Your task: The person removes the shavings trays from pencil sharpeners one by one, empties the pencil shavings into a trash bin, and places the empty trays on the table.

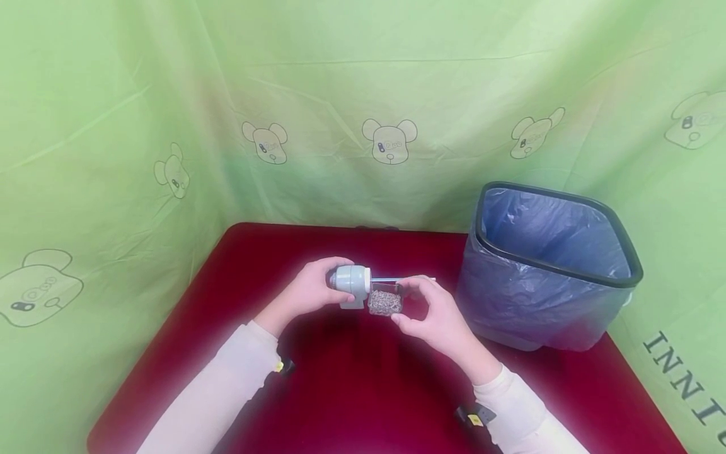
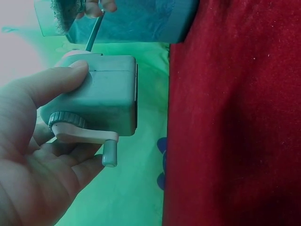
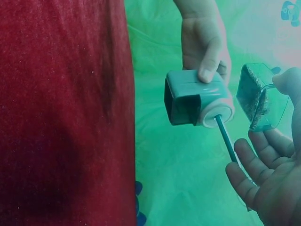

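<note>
My left hand (image 1: 314, 285) grips a grey-blue crank pencil sharpener (image 1: 350, 277), thumb over its top in the left wrist view. Its crank handle (image 2: 89, 135) points away from the pencil side. From the white front ring a thin pencil (image 3: 225, 139) sticks out toward my right hand (image 1: 433, 312), passing behind its fingers in the right wrist view. That hand pinches a clear shavings drawer (image 3: 261, 101) between thumb and fingers. Grey shavings (image 1: 386, 302) fill much of the drawer. It is out of the sharpener, whose dark drawer slot (image 3: 183, 110) stands bare. Both things are held up above the table.
A waste bin (image 1: 558, 268) with a black rim and a bluish plastic liner stands at the right on the red-covered table (image 1: 340, 391). Green curtains (image 1: 317, 82) printed with bear heads hang behind and at both sides.
</note>
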{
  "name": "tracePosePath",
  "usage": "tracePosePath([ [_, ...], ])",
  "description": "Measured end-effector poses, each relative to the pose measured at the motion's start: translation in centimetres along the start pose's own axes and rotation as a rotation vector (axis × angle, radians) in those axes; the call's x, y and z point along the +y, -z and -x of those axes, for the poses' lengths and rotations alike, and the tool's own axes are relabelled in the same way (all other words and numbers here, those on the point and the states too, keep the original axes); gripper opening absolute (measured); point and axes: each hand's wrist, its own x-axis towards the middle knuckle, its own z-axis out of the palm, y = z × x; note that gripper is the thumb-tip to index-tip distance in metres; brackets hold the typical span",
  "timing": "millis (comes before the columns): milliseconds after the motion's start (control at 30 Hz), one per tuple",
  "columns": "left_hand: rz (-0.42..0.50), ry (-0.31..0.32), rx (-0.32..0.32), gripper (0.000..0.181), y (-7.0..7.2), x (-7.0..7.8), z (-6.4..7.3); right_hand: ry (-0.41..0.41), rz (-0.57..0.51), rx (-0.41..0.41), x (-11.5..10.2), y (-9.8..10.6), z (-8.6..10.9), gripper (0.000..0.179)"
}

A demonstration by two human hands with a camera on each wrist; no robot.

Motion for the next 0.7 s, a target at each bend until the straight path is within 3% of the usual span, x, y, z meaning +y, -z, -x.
tracePosePath([
  [700,0.017,0.030,-0.030,0.063,-0.49,0.15,0.57,-0.006,-0.022,-0.007,0.04,-0.01,0.00,0.057],
])
